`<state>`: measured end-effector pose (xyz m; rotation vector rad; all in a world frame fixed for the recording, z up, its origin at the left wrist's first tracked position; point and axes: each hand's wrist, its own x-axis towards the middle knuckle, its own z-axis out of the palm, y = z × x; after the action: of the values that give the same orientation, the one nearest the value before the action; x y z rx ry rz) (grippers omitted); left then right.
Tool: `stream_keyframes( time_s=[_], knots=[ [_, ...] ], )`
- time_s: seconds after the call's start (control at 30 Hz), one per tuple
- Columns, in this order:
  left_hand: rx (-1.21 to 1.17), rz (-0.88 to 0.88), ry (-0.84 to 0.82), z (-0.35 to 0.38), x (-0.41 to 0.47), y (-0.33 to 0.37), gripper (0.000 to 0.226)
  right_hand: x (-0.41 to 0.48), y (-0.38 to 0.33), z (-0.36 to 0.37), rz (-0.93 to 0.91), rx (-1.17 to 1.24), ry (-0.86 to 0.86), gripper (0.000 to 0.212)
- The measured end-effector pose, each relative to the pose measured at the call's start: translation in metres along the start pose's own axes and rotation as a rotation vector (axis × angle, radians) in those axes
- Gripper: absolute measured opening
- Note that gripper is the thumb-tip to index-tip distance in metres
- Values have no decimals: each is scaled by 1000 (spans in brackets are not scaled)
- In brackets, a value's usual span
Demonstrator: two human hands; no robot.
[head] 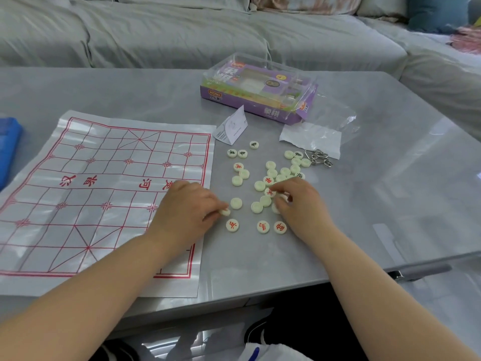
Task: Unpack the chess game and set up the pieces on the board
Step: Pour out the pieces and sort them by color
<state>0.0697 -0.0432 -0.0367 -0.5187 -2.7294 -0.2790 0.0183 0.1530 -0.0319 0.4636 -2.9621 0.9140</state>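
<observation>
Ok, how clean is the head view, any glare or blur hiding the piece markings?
Head view: glare streaks the glossy table and sheen patches wash the plastic board; red characters on the three nearest pieces read clearly; the far cluster is soft, its markings hard to read; the sofa behind is blurred.

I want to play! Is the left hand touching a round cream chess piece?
Touching. Head view: the left hand pinches one round cream chess piece.

A grey sofa point(156, 29) stands behind the table point(390, 178), blue object point(9, 144) left.
</observation>
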Motion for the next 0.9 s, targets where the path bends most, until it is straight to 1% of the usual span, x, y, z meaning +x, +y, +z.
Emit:
stream_keyframes(
  time_s=[0.13,0.37,0.6,0.7,0.8,0.87,0.9],
  knots=[
    [11,39,-23,3,-13,5,33,15,-3,-1,21,-139,-85,27],
    [9,29,-70,5,-22,5,36,20,-9,-6,27,-205,-121,22],
    [-1,-47,-52,6,-23,7,39,19,-11,-6,38,-156,-117,23],
    [-31,-71,-44,7,-21,7,39,16,-11,-11,67,-88,-66,23],
    [-59,-100,-19,1,-23,2,41,1,-5,-19,65,-8,-15,19],
    [-32,-137,5,-5,-22,-6,42,-15,2,-23,59,-2,-29,15],
    [-15,-174,-35,-8,-22,-9,44,-24,6,-24,60,-4,-40,14]
  ],
)
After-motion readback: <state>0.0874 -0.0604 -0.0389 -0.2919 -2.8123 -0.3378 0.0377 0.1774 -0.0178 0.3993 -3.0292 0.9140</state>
